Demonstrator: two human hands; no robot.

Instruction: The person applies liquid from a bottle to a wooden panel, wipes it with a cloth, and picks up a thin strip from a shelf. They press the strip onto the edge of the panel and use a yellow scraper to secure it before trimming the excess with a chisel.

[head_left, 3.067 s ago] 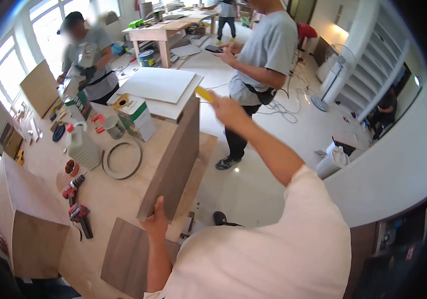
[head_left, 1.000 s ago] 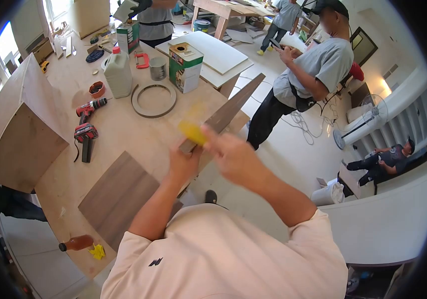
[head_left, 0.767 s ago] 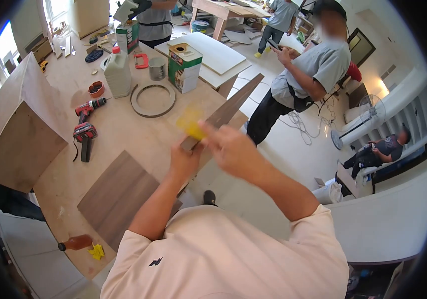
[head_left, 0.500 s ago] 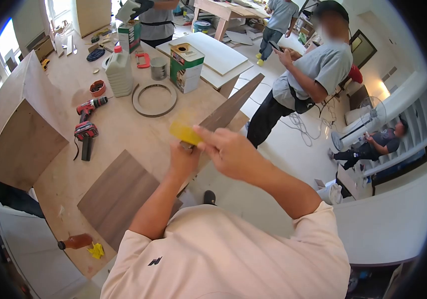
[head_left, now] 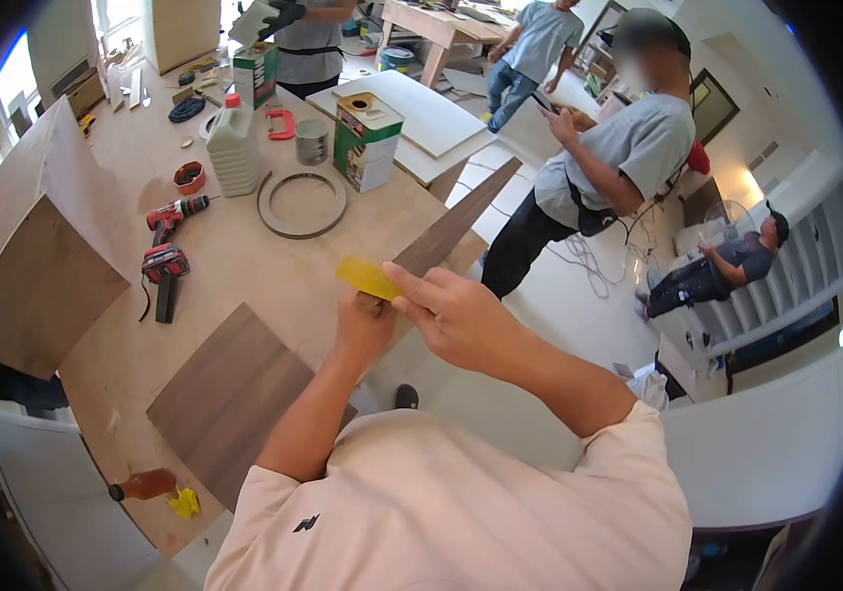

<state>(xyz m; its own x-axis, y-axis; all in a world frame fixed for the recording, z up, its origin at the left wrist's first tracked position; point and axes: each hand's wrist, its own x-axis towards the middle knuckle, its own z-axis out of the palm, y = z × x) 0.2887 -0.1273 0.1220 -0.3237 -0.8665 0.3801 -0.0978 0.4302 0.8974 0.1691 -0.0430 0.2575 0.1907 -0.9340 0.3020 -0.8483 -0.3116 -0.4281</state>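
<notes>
My right hand (head_left: 453, 313) pinches a flat yellow spreader-like piece (head_left: 366, 278) between thumb and fingers. Just below it, my left hand (head_left: 363, 323) is closed around the near end of a narrow wood-grain board (head_left: 453, 219), which slants away to the upper right. The yellow piece lies across the board's near end, above my left fist; whether they touch is hard to tell. A wider wood-grain panel (head_left: 239, 399) lies flat on the workbench (head_left: 97, 394) by my left forearm.
A red cordless drill (head_left: 167, 241), a coiled edging strip (head_left: 264, 212), a white jug (head_left: 234, 148) and a green-and-white can (head_left: 367, 143) stand or lie on the bench. A brown bottle (head_left: 149, 484) lies near its front. A person (head_left: 618, 138) with a phone stands at right.
The yellow piece was blurred and now shows sharply, over nearly the same spot. My left hand keeps its grip on the board. People in the background have shifted posture.
</notes>
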